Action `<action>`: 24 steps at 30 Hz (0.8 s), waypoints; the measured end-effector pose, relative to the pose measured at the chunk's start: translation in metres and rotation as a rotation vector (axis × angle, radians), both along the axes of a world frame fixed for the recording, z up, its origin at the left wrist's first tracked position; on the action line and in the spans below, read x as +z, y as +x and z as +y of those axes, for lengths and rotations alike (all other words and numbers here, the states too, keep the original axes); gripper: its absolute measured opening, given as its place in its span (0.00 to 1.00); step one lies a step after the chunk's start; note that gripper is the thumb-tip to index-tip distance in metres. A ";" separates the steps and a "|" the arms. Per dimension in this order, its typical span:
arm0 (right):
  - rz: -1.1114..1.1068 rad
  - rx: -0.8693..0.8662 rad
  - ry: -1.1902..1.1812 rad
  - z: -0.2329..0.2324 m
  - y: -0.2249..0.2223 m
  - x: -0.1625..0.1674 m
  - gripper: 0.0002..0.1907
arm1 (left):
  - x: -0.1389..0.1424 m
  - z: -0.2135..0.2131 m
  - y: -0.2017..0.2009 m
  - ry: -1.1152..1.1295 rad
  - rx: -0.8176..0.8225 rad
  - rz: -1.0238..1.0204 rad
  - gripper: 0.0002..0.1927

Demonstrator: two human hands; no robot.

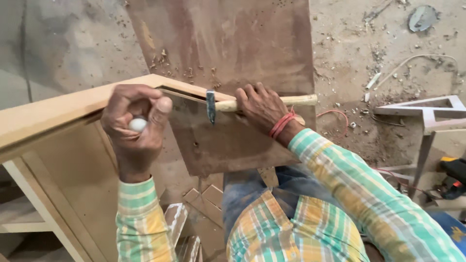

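Note:
My left hand (136, 127) is closed around a small white rounded thing (138, 124), just in front of the corner of a light wooden frame (58, 109). My right hand (262, 107) grips the pale wooden handle of a hammer (228, 105). The hammer's dark metal head (210, 106) points down at the frame's mitred corner, over a brown board (228, 140). Red thread bands circle my right wrist. Both arms wear green, yellow and white checked sleeves.
A large brown plywood sheet (233, 39) lies on the dusty floor beyond the frame. Wood offcuts (204, 201) lie below my arms. At the right stand a white metal frame (427, 109) and a black and yellow power tool (454, 174). A red wire (335, 113) trails on the floor.

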State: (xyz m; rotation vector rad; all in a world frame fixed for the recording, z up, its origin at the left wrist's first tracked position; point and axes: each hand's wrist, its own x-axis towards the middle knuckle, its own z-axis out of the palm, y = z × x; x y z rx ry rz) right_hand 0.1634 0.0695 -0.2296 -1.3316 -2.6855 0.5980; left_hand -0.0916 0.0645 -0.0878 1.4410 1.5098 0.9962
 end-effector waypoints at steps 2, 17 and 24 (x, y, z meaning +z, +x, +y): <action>-0.017 0.015 -0.014 -0.001 -0.001 -0.005 0.24 | 0.016 0.010 -0.003 -0.085 -0.080 -0.001 0.08; 0.075 -0.072 0.003 -0.006 0.000 -0.024 0.23 | -0.058 -0.016 0.075 0.340 0.617 -0.229 0.04; 0.053 -0.047 -0.053 -0.007 -0.002 -0.020 0.24 | -0.017 -0.024 0.023 0.164 0.208 -0.294 0.05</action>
